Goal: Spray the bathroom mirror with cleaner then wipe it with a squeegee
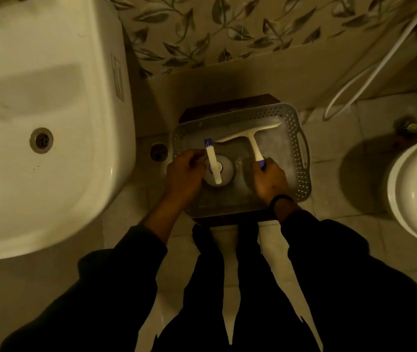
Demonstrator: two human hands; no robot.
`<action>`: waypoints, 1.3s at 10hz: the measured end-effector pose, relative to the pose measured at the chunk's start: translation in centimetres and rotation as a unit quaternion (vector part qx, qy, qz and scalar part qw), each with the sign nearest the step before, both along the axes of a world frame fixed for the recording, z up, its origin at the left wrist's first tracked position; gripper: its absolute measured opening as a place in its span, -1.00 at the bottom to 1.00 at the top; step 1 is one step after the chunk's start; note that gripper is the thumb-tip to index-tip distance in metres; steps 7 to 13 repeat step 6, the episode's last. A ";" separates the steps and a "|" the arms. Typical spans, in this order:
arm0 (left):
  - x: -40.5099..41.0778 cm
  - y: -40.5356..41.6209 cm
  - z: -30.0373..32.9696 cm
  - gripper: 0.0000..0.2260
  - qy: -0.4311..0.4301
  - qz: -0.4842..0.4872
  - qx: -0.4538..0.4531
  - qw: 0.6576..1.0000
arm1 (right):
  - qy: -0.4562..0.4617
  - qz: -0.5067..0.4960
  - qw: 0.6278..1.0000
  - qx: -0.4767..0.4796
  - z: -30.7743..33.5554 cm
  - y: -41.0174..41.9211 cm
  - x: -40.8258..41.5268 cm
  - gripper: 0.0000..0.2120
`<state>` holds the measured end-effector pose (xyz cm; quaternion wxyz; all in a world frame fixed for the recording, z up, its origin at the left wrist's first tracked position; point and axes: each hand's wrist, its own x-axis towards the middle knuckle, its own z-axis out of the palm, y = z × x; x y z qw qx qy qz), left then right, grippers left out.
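Observation:
A grey perforated basket [292,115] sits on a dark stool on the floor below me. Inside it stands a spray bottle [213,163] with a white trigger head and a blue nozzle tip, seen from above. My left hand [184,174] is curled around the bottle's left side. A white T-shaped squeegee [250,135] lies in the basket with its blade toward the wall. My right hand [269,179] grips its blue-tipped handle. The mirror is out of view.
A white washbasin [37,123] fills the left side. A white toilet [416,191] is at the right edge. A floor drain [158,151] lies between basin and basket. A white hose [370,67] hangs against the leaf-patterned wall. My dark-clothed legs stand before the stool.

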<state>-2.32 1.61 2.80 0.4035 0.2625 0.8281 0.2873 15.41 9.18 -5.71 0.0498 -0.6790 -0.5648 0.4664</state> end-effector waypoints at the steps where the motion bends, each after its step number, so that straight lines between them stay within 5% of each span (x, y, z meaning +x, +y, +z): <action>1: -0.2 0.2 0.0 -0.78 -0.006 0.017 0.001 1.000 | 0.004 -0.008 1.000 0.006 -0.3 0.0 -0.3 -0.79; 4: -0.6 -0.1 1.6 -0.72 0.004 0.016 0.022 1.000 | -0.080 0.032 0.992 0.096 2.2 -0.3 -0.2 -0.55; 6: -2.0 0.2 6.3 -0.72 0.020 0.008 0.079 0.997 | -0.065 0.047 0.980 0.183 8.2 1.6 -0.7 -0.62; 13: -2.0 0.2 6.3 -0.72 0.020 0.008 0.079 0.997 | -0.065 0.047 0.980 0.183 8.2 1.6 -0.7 -0.62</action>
